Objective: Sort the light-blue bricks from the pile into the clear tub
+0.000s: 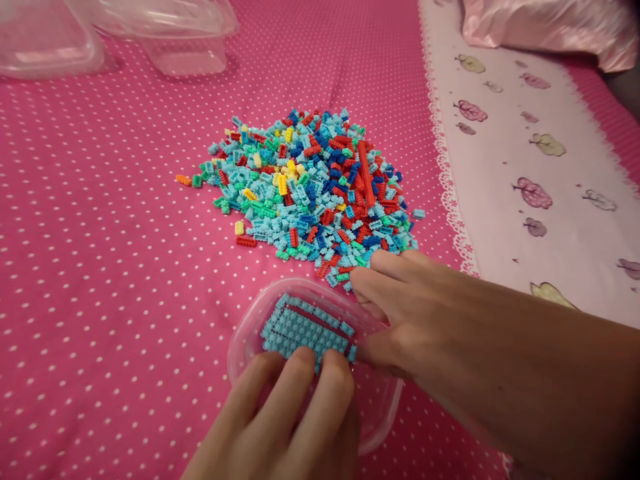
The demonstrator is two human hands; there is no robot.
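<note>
A flat panel of light blue toy building bricks (305, 327) lies in a clear plastic container (245, 333) with rounded corners. Thin gaps run between some rows of its bricks. My left hand (295, 413) bends its fingers over the panel's near edge and is closed on it; its thumb is hidden. Across the container's right rim lies my right hand (400, 307), fingers curled on the far side and thumb inside. That thumb reaches a small light blue brick at the panel's right end. Just beyond my right fingers is a heap of loose bricks (300, 200).
The heap mixes light blue, red, dark blue, green and yellow bricks, with one long red piece (366, 173). Clear plastic containers (185, 53) stand at the far left. A pink dotted cloth (100, 267) covers the surface. A shiny pink bag (550, 30) is at the far right.
</note>
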